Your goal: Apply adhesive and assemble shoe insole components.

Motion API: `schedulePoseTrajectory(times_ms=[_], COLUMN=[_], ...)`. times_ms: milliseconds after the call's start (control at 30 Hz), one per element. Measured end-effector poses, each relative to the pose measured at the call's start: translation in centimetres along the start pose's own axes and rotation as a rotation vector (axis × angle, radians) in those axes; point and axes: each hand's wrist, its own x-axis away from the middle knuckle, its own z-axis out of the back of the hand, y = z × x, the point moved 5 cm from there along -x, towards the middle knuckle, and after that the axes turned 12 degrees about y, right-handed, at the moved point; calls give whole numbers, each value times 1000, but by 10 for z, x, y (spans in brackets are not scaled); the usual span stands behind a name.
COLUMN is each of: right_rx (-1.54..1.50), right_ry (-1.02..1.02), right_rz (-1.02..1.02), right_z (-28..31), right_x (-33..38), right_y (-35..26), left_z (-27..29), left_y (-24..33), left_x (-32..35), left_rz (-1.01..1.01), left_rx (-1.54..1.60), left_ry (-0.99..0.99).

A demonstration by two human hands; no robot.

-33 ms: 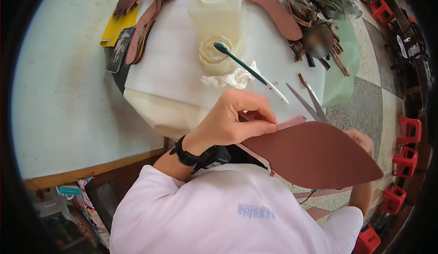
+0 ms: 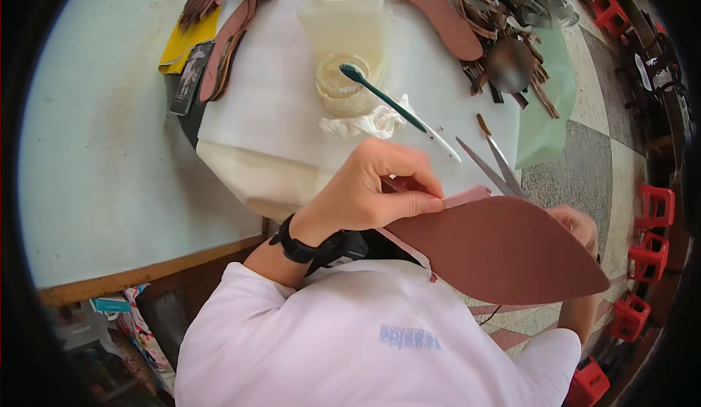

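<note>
While the left hand [image 2: 369, 188] pinches the brown sole piece [image 2: 504, 250], it hides the right hand's [image 2: 577, 224] grip.

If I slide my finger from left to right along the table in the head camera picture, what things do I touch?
Yellow sheet → brown cut strips → clear plastic jug → green-handled brush → scissors → pale green sheet.

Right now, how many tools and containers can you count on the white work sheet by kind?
Green-handled brush: 1
Scissors: 1
Translucent plastic jug: 1
Round tub under the brush head: 1
Crumpled white cloth: 1
Total: 5
</note>
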Motion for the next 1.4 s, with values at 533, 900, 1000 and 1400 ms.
schedulePoseTrajectory(times_ms=[533,900,1000,1400], right_rx=[478,531,558,239], right_ry=[-378,-300,-327,-200], right_rz=[281,239,326,22], right_z=[7,9,6,-6], right_x=[-22,-46,-51,-45], right_y=[-13,-11,-8,5], left_z=[-5,-9,-10,-7], left_y=[-10,-19,-25,-34], left_x=[-4,-13,-14,-19], left_rz=[90,168,207,488], left_rx=[44,79,118,202], left_ry=[-249,-392,-410,-425])
